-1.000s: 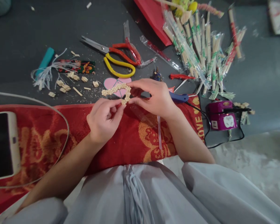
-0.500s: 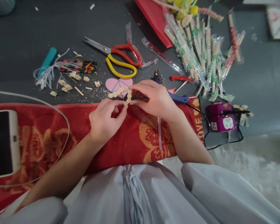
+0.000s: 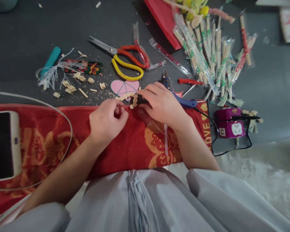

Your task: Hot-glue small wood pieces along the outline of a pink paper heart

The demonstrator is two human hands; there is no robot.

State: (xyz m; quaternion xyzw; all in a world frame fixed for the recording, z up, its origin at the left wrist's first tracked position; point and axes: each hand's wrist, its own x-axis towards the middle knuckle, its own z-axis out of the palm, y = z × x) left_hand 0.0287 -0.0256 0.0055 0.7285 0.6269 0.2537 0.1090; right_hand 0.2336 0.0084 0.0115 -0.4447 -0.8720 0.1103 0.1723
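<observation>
The right fingers (image 3: 147,95) are closed at the bend of the curved pale strip (image 3: 125,95). The left fingers (image 3: 122,118) are curled nearly together just beside the strip; whether they grip anything cannot be told. The strip lies between the two sets of fingertips, in front of the pink heart-shaped card (image 3: 122,84).

Handling, as judged: support the strip at the bend with light pressure, since the small pieces look liable to break away. Keep the left fingers off the joints unless steadying a free end.

Orientation: the strip is hooked. The longer arm runs left from the right fingertips, and this is its long axis; the shorter arm turns toward the wearer. The opening faces the left fingers.

Farther out, beyond the card, scissors (image 3: 117,56) lie on the bench (image 3: 62,25). A blue-handled tool (image 3: 189,103) lies just right of the right fingers.
</observation>
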